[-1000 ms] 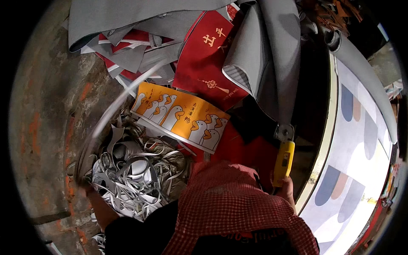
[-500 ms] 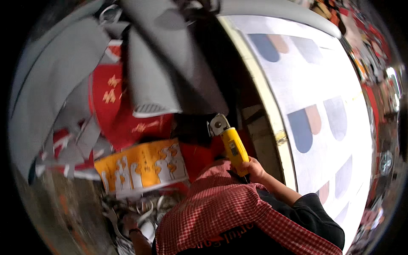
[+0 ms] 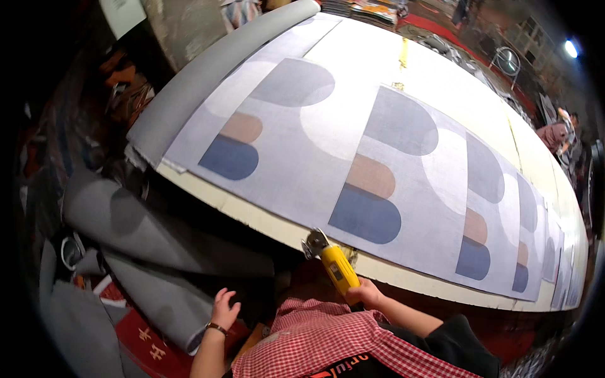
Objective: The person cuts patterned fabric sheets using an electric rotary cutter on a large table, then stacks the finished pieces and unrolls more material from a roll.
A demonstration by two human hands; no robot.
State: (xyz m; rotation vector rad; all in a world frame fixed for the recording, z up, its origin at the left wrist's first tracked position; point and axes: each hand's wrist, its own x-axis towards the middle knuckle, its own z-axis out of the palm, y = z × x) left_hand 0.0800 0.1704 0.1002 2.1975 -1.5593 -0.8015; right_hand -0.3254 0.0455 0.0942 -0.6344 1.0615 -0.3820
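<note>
My right hand (image 3: 365, 293) grips the yellow handle of an electric rotary cutter (image 3: 338, 268). Its round blade and metal guard point up and left, by the near edge of a long pale table (image 3: 403, 280). My left hand (image 3: 222, 310), with a dark bracelet at the wrist, hangs free with fingers apart, left of my checked apron. Spread over the table lies a sheet of printed fabric (image 3: 290, 189), pale grey with rounded blue, brown and grey shapes in a repeating pattern. A thick grey roll (image 3: 208, 85) runs along the table's left end.
Grey rolls of material (image 3: 157, 293) lean low on the left, beside a red mat (image 3: 135, 340) with pale characters. Another person (image 3: 558, 135) is far off at the right. A wheel (image 3: 506, 61) and a bright lamp (image 3: 571, 48) show at the back right.
My view has swung from the floor pile to the table, whose printed fabric now fills the middle. My left hand has risen from low among the scraps. The cutter stays in my right hand.
</note>
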